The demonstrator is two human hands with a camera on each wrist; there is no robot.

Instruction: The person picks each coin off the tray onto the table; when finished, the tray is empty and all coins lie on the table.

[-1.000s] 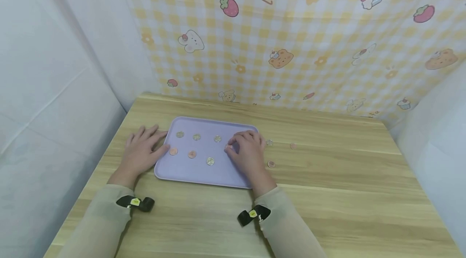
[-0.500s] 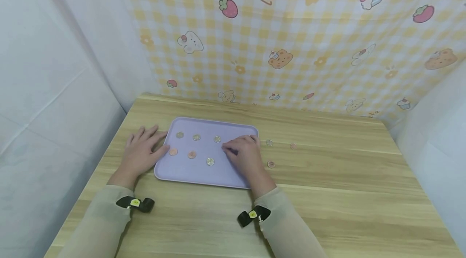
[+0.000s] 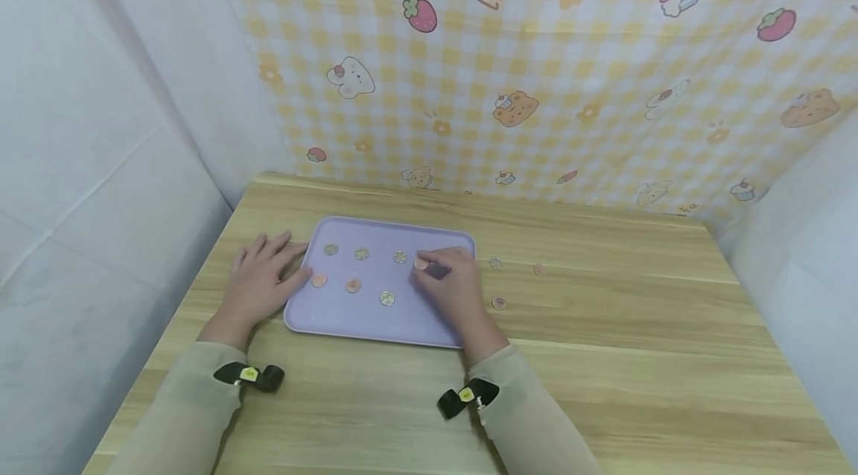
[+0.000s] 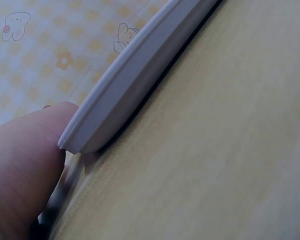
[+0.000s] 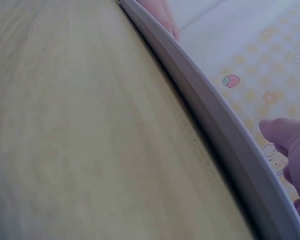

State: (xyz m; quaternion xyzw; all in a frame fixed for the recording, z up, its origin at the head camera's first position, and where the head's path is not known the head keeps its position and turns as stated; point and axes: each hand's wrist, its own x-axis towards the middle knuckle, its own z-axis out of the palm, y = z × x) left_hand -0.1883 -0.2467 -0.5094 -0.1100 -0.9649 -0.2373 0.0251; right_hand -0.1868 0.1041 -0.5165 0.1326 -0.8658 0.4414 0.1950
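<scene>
In the head view my right hand [image 3: 452,281] is over the right half of a lilac tray [image 3: 348,320], pinching a copper-coloured coin [image 3: 421,264] between thumb and index finger. Several coins lie flat on the tray, among them a silvery coin [image 3: 387,298] and a copper one [image 3: 353,286]. My left hand [image 3: 261,274] lies with fingers spread at the tray's left side, its thumb on the rim beside a copper coin [image 3: 319,281]. The left wrist view shows the thumb [image 4: 30,150] against the tray wall [image 4: 120,85]. No coin shows in the right wrist view.
On the wooden table [image 3: 603,356], right of the tray, lie a silvery coin [image 3: 495,263] and two copper-coloured coins, one nearer [image 3: 499,303] and one farther right [image 3: 539,269]. A checked yellow cloth [image 3: 570,73] hangs behind; white cloth [image 3: 121,185] hangs at the left.
My right thumb and index finger were together half a second ago with the coin hidden; now they stand apart with the coin showing between them. My left hand keeps its place.
</scene>
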